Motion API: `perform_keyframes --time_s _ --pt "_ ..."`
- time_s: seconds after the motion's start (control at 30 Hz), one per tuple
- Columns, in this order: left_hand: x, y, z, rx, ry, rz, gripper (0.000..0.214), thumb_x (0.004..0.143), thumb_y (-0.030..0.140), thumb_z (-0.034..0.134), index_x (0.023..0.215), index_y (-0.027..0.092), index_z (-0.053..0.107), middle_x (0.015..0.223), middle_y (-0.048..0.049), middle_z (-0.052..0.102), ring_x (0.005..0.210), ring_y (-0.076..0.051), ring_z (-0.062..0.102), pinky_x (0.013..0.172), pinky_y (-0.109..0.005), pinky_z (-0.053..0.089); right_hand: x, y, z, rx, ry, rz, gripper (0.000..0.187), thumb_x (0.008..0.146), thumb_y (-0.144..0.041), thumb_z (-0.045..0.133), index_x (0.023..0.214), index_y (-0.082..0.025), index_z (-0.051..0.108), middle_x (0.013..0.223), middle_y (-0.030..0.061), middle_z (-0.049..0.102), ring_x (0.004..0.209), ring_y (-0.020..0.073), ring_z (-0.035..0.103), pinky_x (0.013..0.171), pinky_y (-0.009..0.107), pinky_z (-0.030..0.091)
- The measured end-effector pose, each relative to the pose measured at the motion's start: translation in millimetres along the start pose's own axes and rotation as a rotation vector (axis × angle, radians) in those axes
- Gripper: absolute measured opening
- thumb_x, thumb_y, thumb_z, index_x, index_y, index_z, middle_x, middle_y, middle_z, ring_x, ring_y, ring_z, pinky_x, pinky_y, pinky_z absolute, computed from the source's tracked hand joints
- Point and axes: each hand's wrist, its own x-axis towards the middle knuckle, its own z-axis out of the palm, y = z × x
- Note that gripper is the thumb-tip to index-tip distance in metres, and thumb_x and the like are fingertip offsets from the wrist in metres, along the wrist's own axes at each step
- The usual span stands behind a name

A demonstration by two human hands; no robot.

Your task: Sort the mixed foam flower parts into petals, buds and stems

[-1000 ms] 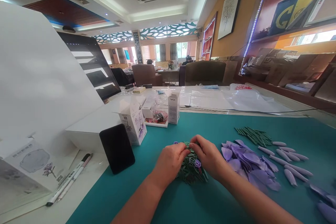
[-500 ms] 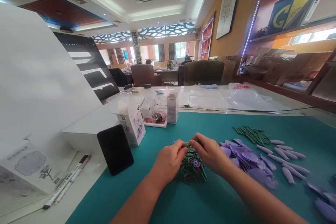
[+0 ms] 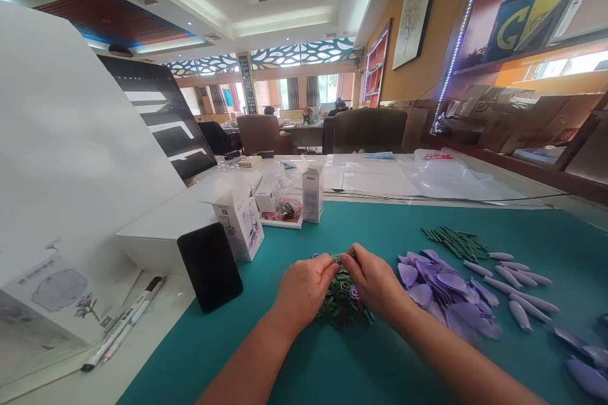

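Observation:
Both of my hands meet over a small heap of green plastic pieces point(image 3: 342, 307) with a few purple ones mixed in, lying on the teal mat point(image 3: 380, 367). My left hand point(image 3: 304, 288) is closed, its fingertips pinching a green piece at the top of the heap. My right hand point(image 3: 375, 281) is closed too, its fingers pinching the same spot from the other side. To the right lies a pile of purple petals point(image 3: 444, 291), with purple buds point(image 3: 517, 278) and green sticks point(image 3: 456, 242) beyond it.
A black phone point(image 3: 209, 266) leans at the mat's left edge beside a small white box point(image 3: 240, 221). A second carton point(image 3: 312, 193) and a bag of parts stand farther back. Two pens point(image 3: 124, 323) and an instruction sheet point(image 3: 52, 297) lie at left. Armchairs stand behind.
My hands have stayed on the green heap, their fingers shifting slightly at its top. The view has drifted a little.

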Motion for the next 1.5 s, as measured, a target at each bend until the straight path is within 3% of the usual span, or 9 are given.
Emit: perform_keyframes --time_s 0.1,0.17,0.27,0.37,0.47,0.6,0.7,0.9,1.5 --pt "0.7 -1.5 -1.9 -0.079 0.009 0.018 0.032 0.092 0.037 0.035 0.065 0.02 0.04 0.059 0.003 0.045 0.056 -0.013 0.04 0.053 -0.026 0.022 0.8 -0.9 -3.9 0.06 -0.054 -0.033 0.033 0.09 -0.048 0.029 0.079 -0.023 0.047 0.06 -0.0011 0.052 0.058 0.0158 0.049 0.055 0.025 0.032" --pt "1.9 -3.7 -5.1 -0.161 0.013 0.013 0.031 0.091 0.038 0.036 0.068 0.02 0.046 0.06 0.0028 0.044 0.058 -0.013 0.04 0.054 -0.025 0.025 3.1 1.0 -8.9 0.102 -0.1 -0.055 0.034 0.09 -0.047 0.029 0.096 -0.022 0.052 0.062 -0.0018 0.054 0.058 0.0157 0.05 0.055 0.026 0.035" --pt "5.3 -9.6 -10.0 -0.329 0.045 -0.067 0.029 0.09 0.039 0.036 0.081 0.02 0.056 0.058 0.0037 0.04 0.055 -0.013 0.039 0.052 -0.024 0.028 8.8 8.7 -17.8 0.079 -0.099 -0.028 0.04 0.091 -0.042 0.029 0.115 -0.02 0.051 0.063 -0.0012 0.057 0.059 0.016 0.053 0.056 0.026 0.038" --pt "9.0 -16.4 -11.2 -0.525 0.057 -0.171 0.03 0.089 0.035 0.036 0.102 0.017 0.057 0.056 0.0052 0.039 0.05 -0.011 0.037 0.049 -0.023 0.03 14.4 17.7 -26.2 -0.03 -0.124 -0.012 0.033 0.089 -0.034 0.034 0.1 -0.021 0.061 0.074 0.0022 0.064 0.068 0.0162 0.058 0.061 0.026 0.04" --pt "10.5 -19.0 -9.0 -0.648 0.044 -0.225 0.036 0.087 0.031 0.038 0.116 0.017 0.053 0.061 0.0046 0.046 0.047 -0.009 0.038 0.046 -0.021 0.032 15.6 20.3 -33.2 -0.206 -0.233 -0.05 0.026 0.086 -0.027 0.041 0.086 -0.022 0.066 0.088 0.0035 0.068 0.08 0.0169 0.06 0.067 0.026 0.04" --pt "9.7 -16.3 -7.0 -0.675 0.05 -0.24 0.037 0.086 0.028 0.04 0.119 0.017 0.053 0.065 0.003 0.05 0.048 -0.008 0.042 0.045 -0.019 0.033 8.7 10.9 -38.9 -0.426 -0.472 -0.113 0.024 0.082 -0.02 0.045 0.08 -0.021 0.069 0.087 0.0042 0.067 0.076 0.0161 0.059 0.064 0.025 0.038" --pt "9.8 -15.0 -7.2 -0.676 0.054 -0.239 0.034 0.086 0.027 0.04 0.115 0.016 0.055 0.066 0.0028 0.051 0.049 -0.007 0.043 0.045 -0.018 0.034 4.0 4.4 -39.1 -0.516 -0.564 -0.128 0.023 0.08 -0.017 0.047 0.08 -0.021 0.07 0.087 0.0049 0.068 0.077 0.016 0.06 0.062 0.024 0.036" --pt "10.7 -15.8 -7.6 -0.647 0.043 -0.23 0.035 0.086 0.028 0.04 0.115 0.016 0.055 0.066 0.0029 0.051 0.049 -0.007 0.043 0.046 -0.019 0.034 8.9 16.2 -32.8 -0.672 -0.444 -0.001 0.026 0.078 -0.011 0.046 0.083 -0.02 0.07 0.094 0.0078 0.068 0.084 0.0202 0.061 0.062 0.026 0.037" --pt "9.0 -15.9 -5.4 -0.618 0.019 -0.198 0.035 0.084 0.031 0.042 0.111 0.015 0.057 0.066 0.0022 0.052 0.052 -0.009 0.044 0.051 -0.022 0.037 11.9 33.3 -8.3 -0.669 -0.399 -0.003 0.026 0.081 -0.011 0.043 0.081 -0.018 0.068 0.092 0.0109 0.067 0.083 0.0207 0.063 0.055 0.025 0.033"
